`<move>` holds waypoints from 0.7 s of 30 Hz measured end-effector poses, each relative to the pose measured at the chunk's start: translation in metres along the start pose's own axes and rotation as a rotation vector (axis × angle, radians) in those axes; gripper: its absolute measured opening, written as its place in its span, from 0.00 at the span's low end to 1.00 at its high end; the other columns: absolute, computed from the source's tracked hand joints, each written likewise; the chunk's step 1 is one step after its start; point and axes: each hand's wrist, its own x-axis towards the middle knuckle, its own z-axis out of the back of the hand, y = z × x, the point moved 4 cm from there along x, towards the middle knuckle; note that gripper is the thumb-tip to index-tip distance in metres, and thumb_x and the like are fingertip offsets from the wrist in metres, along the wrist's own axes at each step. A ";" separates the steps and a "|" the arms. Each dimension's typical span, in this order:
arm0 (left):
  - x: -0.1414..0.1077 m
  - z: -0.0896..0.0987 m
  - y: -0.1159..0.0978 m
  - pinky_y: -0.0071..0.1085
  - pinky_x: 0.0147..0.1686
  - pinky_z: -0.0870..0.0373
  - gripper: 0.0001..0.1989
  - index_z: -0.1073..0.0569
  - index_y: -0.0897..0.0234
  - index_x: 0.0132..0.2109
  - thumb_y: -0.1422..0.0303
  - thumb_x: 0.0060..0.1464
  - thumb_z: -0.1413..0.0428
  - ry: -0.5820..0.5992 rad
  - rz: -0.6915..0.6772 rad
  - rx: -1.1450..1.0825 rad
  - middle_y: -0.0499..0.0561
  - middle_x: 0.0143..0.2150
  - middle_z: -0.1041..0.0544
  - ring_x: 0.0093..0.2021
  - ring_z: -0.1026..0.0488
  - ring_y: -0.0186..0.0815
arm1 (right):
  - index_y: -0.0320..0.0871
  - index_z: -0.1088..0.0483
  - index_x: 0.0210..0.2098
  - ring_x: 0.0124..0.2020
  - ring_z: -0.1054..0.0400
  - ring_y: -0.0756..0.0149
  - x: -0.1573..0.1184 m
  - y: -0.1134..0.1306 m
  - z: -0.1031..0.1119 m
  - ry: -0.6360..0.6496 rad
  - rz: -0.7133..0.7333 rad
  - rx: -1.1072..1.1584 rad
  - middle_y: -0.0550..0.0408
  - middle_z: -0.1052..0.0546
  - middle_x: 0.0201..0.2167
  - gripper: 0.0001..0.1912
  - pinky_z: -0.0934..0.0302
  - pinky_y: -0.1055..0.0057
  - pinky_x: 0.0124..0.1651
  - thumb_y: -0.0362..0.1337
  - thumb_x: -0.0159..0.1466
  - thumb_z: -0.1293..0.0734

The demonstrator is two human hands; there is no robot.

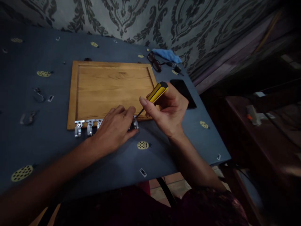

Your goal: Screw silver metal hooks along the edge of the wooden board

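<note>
A framed wooden panel [113,91] lies flat on the table, with a row of metal hooks [89,127] along its near edge. My right hand [169,110] is closed round the yellow and black handle of a screwdriver [157,93]. The screwdriver slants down to the left, its tip at the rightmost hook [135,123]. Across the near edge rests my left hand [115,128], its thumb and fingers closed about that same end hook. Its palm and some of the hooks between are hidden beneath it.
Two loose metal hooks [39,94] lie left of the panel. To the right are a black phone or tablet [183,93], dark glasses [154,61], a blue cloth [167,55] and a wristwatch or keys. A patterned wall covering [141,18] borders the table's [176,157] far side.
</note>
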 end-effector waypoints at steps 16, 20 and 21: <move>0.001 0.000 0.000 0.47 0.52 0.31 0.24 0.38 0.68 0.59 0.64 0.60 0.41 0.021 -0.001 -0.001 0.60 0.48 0.21 0.54 0.29 0.52 | 0.47 0.33 0.26 0.22 0.40 0.72 -0.001 -0.001 -0.004 0.082 -0.039 0.073 0.60 0.33 0.26 0.16 0.38 0.67 0.23 0.44 0.58 0.23; 0.001 0.000 0.000 0.45 0.52 0.30 0.21 0.36 0.66 0.56 0.64 0.60 0.41 0.031 0.008 -0.001 0.59 0.46 0.21 0.53 0.28 0.51 | 0.46 0.33 0.25 0.22 0.40 0.72 -0.001 -0.001 -0.004 0.120 -0.028 0.068 0.60 0.33 0.25 0.17 0.39 0.68 0.23 0.42 0.57 0.22; 0.002 -0.001 0.000 0.45 0.52 0.30 0.21 0.36 0.66 0.56 0.64 0.60 0.40 0.035 0.013 0.000 0.59 0.46 0.21 0.53 0.28 0.51 | 0.46 0.33 0.25 0.22 0.40 0.72 -0.001 -0.002 -0.003 0.125 -0.021 0.068 0.61 0.33 0.25 0.16 0.38 0.69 0.23 0.42 0.57 0.22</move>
